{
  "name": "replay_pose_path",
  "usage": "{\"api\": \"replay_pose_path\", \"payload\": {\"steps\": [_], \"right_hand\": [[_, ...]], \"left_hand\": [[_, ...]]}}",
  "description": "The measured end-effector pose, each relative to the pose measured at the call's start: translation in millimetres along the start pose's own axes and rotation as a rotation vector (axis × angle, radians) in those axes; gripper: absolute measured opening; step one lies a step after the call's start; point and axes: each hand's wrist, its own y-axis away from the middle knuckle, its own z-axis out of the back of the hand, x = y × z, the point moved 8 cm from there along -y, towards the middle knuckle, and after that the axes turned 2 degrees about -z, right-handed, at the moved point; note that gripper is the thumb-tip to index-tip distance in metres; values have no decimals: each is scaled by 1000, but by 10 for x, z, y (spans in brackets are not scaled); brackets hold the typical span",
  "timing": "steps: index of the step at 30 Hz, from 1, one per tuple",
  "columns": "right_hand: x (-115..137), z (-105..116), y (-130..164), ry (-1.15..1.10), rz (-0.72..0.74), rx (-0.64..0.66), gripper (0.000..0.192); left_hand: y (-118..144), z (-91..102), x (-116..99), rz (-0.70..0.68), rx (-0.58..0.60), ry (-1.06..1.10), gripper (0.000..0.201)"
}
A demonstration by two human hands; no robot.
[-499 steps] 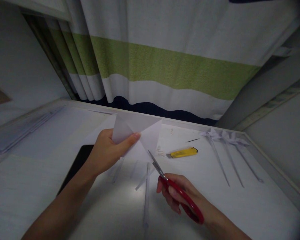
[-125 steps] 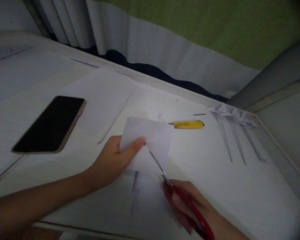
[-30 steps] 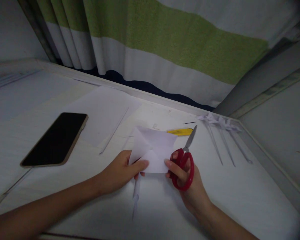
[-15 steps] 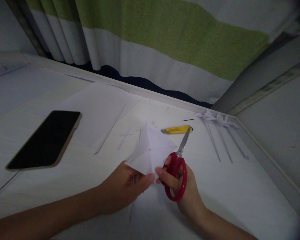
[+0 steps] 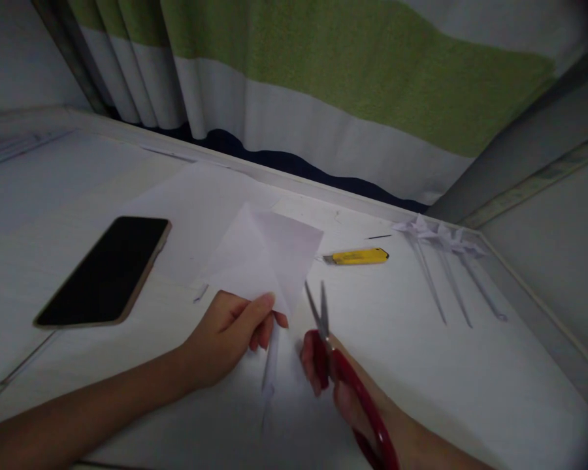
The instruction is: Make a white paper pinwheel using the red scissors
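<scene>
Between the thumb and fingers of my left hand is the near corner of a creased piece of white paper. Its fold lines run outward from the middle. My right hand grips red-handled scissors, whose blades stand slightly apart and point up and away. The blade tips are just right of the paper, not touching it. A narrow white strip or rolled paper shows below my left hand; whether I hold it too, I cannot tell.
A yellow utility knife lies beyond the scissors. Several white folded-paper shapes on thin stems rest at the right back. A black-screened phone is at left, beside a large paper sheet. A striped curtain hangs behind.
My hands have come apart. The scissors have moved down, their blades now spread instead of closed. The creased paper has turned and shifted left in my left hand. The view has shifted slightly.
</scene>
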Motion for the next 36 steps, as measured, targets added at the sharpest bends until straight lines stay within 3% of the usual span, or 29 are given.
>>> {"api": "replay_pose_path", "payload": {"steps": [3, 10, 36], "right_hand": [[-57, -171, 44, -3, -127, 202, 37], [-126, -211, 79, -45, -189, 262, 34], [-271, -217, 63, -157, -261, 239, 38]], "left_hand": [[3, 90, -31, -7, -53, 10, 47], [8, 92, -16, 13, -49, 26, 47], [50, -42, 64, 30, 66, -20, 48]]}}
